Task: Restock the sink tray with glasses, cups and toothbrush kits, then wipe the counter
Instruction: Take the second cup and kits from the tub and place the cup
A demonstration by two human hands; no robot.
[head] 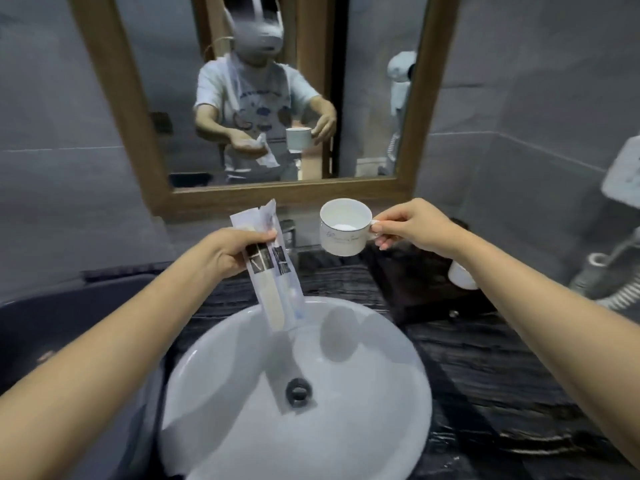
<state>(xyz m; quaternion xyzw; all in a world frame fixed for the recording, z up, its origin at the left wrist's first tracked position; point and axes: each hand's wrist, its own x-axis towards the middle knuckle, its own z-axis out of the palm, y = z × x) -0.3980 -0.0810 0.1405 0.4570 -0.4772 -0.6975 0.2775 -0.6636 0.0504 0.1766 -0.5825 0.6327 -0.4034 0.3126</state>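
My left hand [230, 251] grips two toothbrush kits [273, 271] in clear wrappers with dark labels, held upright over the back of the white basin [242, 393]. My right hand [412, 226] pinches the handle of a white cup [343, 230], lifted above the counter to the right of the kits. Behind my right forearm, a dark tray [422, 292] rests on the counter at the back right. A second white cup [460, 276] stands on it, half hidden by my arm.
The black marbled counter [502, 368] runs right of the basin. A wood-framed mirror [408, 140] hangs on the grey tiled wall. A dark bin [52, 323] sits at left. A hose and a white fitting [602, 278] are at the far right.
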